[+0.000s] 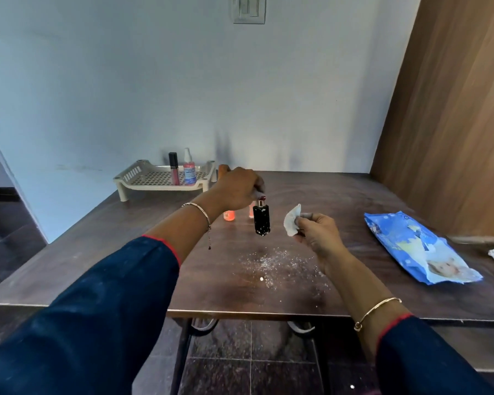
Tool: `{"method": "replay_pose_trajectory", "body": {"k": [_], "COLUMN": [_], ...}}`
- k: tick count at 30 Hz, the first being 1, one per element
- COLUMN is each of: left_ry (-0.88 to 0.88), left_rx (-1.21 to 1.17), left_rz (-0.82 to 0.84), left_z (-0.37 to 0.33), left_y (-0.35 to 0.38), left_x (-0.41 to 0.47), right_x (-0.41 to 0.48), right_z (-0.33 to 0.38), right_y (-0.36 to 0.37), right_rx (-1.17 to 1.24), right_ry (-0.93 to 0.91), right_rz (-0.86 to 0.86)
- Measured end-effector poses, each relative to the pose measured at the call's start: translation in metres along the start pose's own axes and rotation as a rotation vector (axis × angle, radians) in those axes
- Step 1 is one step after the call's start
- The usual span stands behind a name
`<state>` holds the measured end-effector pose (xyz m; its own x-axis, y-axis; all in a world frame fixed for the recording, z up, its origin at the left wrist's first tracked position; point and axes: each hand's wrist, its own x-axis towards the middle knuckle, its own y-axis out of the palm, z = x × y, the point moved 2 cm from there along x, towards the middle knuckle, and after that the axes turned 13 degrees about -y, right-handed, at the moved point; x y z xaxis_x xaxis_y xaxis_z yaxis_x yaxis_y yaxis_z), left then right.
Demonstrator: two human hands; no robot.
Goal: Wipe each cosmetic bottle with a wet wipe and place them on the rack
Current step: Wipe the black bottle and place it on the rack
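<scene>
The brown table (354, 195) carries everything. At its far left corner stands the beige rack (160, 187), and two items are already upright on it, near its right side: a dark-capped lip gloss tube (174, 170) and a pink spray bottle (189, 170). So the task looks done for these two pieces. Near the right edge of the table lies the blue pack of wipes (417, 249), and a patch of white powder (274, 263) is spread near the middle of the front edge. Two small orange bottles (229, 215) stand near the middle of the table, partly behind the left arm. They are not on the rack yet and seem to wait for their turn. One more orange thing (224, 168) shows behind the left hand, too hidden to name.

The left hand (237, 189) is curled from above around the cap of a black bottle (261, 219) and holds it upright above the middle of the table. White specks sit on the black body, so its wiping is probably not finished. The right hand (317, 232) pinches a folded wet wipe (292, 220) between thumb and fingers, just beside the bottle but not touching it.
</scene>
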<state>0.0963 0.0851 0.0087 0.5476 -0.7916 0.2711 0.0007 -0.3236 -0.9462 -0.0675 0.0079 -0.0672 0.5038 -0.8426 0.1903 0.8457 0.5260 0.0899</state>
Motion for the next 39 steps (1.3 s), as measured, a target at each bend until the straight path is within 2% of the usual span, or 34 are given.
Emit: {"method": "replay_pose_trajectory", "body": {"k": [8, 14, 16, 18, 22, 27, 31, 36, 39], "left_ry": [-0.053, -0.041, -0.046, -0.053, -0.038, -0.050, -0.038, -0.032, -0.029], "left_rx": [-0.173, -0.406, -0.453, -0.481, -0.451, -0.429, -0.418, -0.408, -0.406], "left_rz": [0.073, 0.103, 0.072, 0.049, 0.039, 0.087, 0.089, 0.096, 0.092], "left_z": [0.056, 0.068, 0.069, 0.070, 0.069, 0.069, 0.071, 0.072, 0.072], "left_y": [0.000, 0.009, 0.010, 0.012, 0.011, 0.010, 0.009, 0.008, 0.007], "left_x": [-0.027, -0.034, -0.036, -0.036, -0.033, -0.030, -0.029, -0.029, -0.029], "right_x": [-0.015, -0.011, -0.011, -0.012, -0.012, -0.004, 0.000, 0.013, 0.012], "right_z": [-0.021, -0.034, -0.035, -0.038, -0.041, -0.046, -0.038, -0.036, -0.038], "right_y": [0.056, 0.083, 0.086, 0.091, 0.102, 0.108, 0.104, 0.096, 0.097], "right_rx": [-0.020, -0.293, -0.296, -0.234, -0.141, -0.320, -0.434, -0.369, -0.343], "right_ry": [-0.135, -0.265, -0.277, -0.280, -0.331, -0.467, -0.542, -0.494, -0.452], "right_rz": [0.095, -0.003, -0.034, 0.010, 0.142, 0.057, 0.108, 0.207, 0.200]}}
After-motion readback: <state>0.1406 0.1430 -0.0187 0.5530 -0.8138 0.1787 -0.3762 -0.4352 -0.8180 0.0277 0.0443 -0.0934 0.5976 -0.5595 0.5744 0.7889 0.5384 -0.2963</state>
